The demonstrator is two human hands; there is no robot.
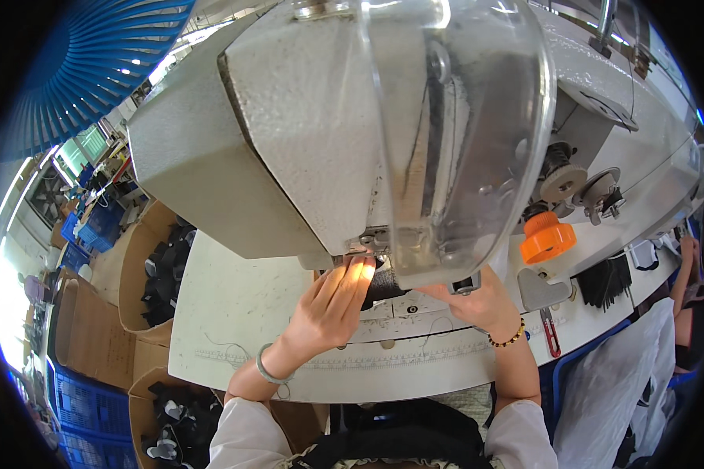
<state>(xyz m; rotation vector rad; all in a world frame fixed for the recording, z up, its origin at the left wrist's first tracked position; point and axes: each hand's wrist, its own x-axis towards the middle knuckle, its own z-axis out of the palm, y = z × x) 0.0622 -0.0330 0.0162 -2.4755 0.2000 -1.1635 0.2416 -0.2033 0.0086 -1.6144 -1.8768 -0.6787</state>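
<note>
A sewing machine (305, 117) fills the upper middle, its clear plastic guard (485, 156) curving down over the needle area. Beneath it lies a small black fabric piece (385, 288), partly covered by the guard and my fingers. My left hand (327, 311) comes in from the left, its fingers straight, pressed together and closed on the piece's left side under the lamp's glow. From the right, my right hand (481, 301) reaches to the piece's other end, fingers bent and closed, the tips partly hidden by the guard and a metal part.
An orange knob (547, 237) juts from the machine. Red-handled snippers (551, 336) and black strips (605, 283) lie right on the white table (235, 313). Cardboard boxes (141, 273) of black pieces stand left, near a blue crate (90, 402). A blue fan (94, 62) hangs upper left. Another person's arm (684, 270) shows far right.
</note>
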